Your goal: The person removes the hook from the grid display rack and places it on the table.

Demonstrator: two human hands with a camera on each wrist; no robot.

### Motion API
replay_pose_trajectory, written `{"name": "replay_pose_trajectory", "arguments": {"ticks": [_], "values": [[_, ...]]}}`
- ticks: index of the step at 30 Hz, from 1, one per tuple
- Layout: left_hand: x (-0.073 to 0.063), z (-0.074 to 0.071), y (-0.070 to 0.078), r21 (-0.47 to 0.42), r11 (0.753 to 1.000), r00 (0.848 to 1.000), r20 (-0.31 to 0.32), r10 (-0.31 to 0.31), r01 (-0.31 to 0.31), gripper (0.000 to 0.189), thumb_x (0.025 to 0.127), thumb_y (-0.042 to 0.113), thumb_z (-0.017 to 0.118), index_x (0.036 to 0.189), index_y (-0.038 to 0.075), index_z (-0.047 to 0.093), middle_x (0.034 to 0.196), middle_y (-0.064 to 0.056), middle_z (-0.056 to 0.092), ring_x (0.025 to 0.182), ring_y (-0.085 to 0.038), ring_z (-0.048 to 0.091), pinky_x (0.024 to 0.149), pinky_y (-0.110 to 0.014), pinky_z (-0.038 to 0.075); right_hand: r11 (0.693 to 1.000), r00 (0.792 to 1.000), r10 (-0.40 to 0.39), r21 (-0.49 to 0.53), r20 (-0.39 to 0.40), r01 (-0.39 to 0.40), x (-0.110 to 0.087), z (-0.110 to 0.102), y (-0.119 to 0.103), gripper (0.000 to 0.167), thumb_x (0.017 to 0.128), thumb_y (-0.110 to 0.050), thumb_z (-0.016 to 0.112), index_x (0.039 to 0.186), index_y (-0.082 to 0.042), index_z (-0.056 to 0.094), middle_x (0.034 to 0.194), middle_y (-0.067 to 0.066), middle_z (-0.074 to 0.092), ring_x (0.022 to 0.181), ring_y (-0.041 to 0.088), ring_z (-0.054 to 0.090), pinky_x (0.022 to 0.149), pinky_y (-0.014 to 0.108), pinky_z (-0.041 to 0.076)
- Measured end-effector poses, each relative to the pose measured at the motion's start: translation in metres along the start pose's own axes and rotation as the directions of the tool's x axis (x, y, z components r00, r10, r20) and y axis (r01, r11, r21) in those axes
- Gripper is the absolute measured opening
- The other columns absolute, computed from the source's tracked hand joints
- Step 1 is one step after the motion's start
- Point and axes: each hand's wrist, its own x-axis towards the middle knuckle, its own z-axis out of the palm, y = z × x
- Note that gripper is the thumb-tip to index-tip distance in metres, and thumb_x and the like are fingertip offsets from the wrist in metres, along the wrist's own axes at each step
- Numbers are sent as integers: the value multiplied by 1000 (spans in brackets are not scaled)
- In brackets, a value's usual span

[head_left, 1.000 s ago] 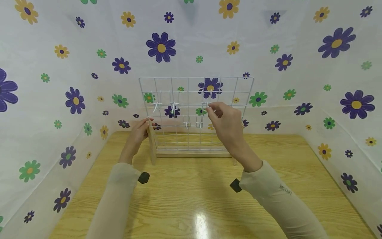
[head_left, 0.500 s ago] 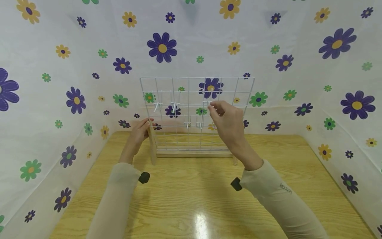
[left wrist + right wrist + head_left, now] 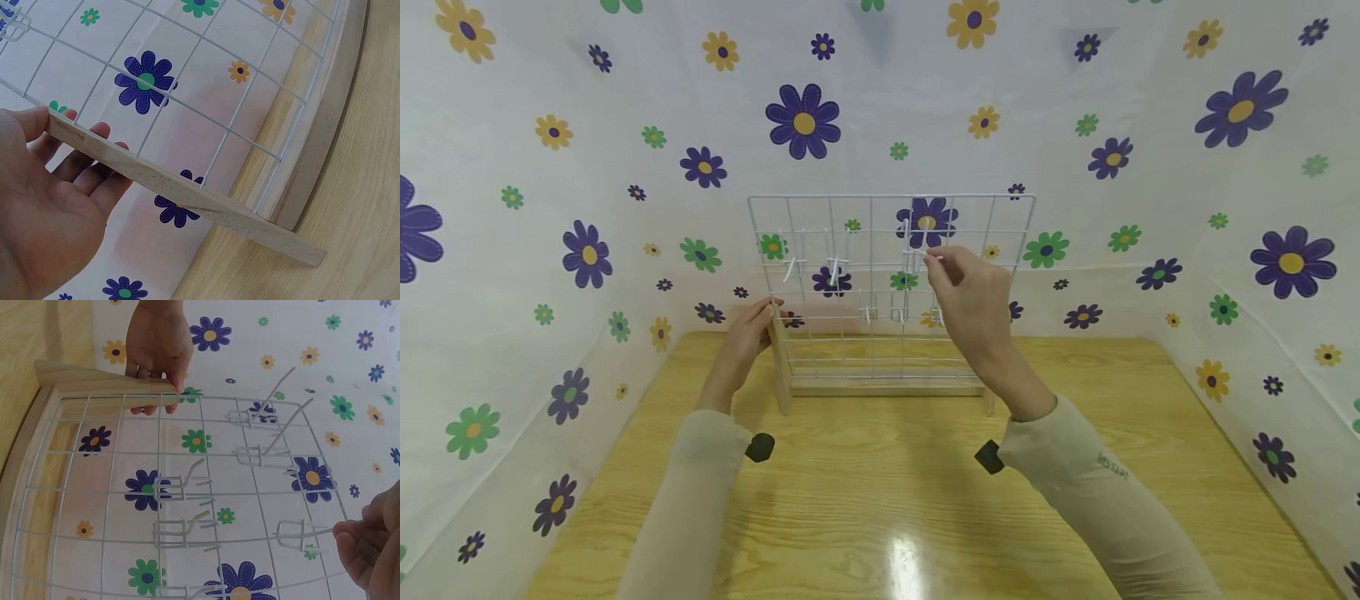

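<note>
A white wire grid rack point(image 3: 850, 196) stands in a wooden base on the table. My left hand point(image 3: 741, 346) grips the rack's wooden side post point(image 3: 237, 225), thumb on the near side and fingers behind it. At the grid's upper right part, my right hand point(image 3: 977, 304) pinches the arm of a white wire hook point(image 3: 290, 536) between thumb and fingertips. The hook's bracket lies at the grid wires; whether it is latched on them I cannot tell. Two long-armed hooks point(image 3: 835, 271) hang at the upper left, and shorter hooks point(image 3: 172, 534) hang lower down.
The wood-grain table point(image 3: 850, 483) spreads out in front of the rack. A flower-patterned white sheet point(image 3: 880, 92) surrounds the table behind and at both sides. Black cube-like pieces point(image 3: 761, 447) sit at both sleeve cuffs.
My right hand has shifted slightly up with the hook, and the hook's bracket sits a little higher against the grid. A short lower hook now shows beside the hand. My left hand keeps its grip.
</note>
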Motion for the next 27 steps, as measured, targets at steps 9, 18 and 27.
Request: {"name": "replay_pose_trajectory", "arguments": {"ticks": [9, 18, 27], "values": [[-2, 1, 3, -5, 1000, 1000, 10, -19, 19, 56, 115, 32, 31, 160, -1, 30, 158, -30, 35, 152, -41, 26, 124, -53, 22, 996, 994, -25, 87, -106, 34, 0, -4, 5, 11, 96, -1, 71, 102, 9, 73, 85, 19, 75, 66, 27, 71, 56, 8, 47], [-2, -1, 3, 8, 1000, 1000, 7, -21, 21, 56, 115, 34, 31, 161, 1, 30, 158, -29, 36, 152, -39, 28, 124, -52, 23, 987, 992, 2, 159, -124, 18, -2, -20, 2, 11, 97, -2, 71, 102, 8, 74, 81, 16, 75, 62, 22, 67, 49, 12, 39], [-2, -2, 5, -11, 1000, 1000, 21, -22, 22, 55, 116, 31, 31, 160, -2, 29, 158, -30, 36, 152, -39, 28, 125, -51, 23, 965, 989, 106, 252, -103, -77, -10, -46, 3, 10, 98, 4, 66, 101, 9, 74, 91, 19, 77, 69, 5, 69, 63, 17, 57]]}}
